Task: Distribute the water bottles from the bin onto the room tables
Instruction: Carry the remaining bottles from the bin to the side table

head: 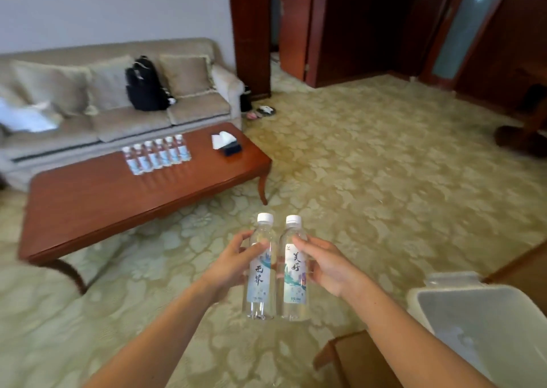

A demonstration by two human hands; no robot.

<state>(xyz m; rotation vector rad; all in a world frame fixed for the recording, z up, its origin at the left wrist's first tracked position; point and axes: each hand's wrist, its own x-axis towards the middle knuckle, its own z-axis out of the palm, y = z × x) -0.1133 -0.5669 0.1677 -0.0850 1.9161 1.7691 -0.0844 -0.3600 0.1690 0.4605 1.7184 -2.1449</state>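
Left grip (233, 266) and right grip (328, 266) each clasp an upright bottle (259, 281) over the carpet (384, 180), near the bin (473, 288); a row of six (157, 154) already stands on the desk (118, 204), with these two yet to be placed.

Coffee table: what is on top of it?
On the coffee table stand a row of water bottles and a dark tissue box with white tissue. The tabletop right behind the bottles is hidden by them.
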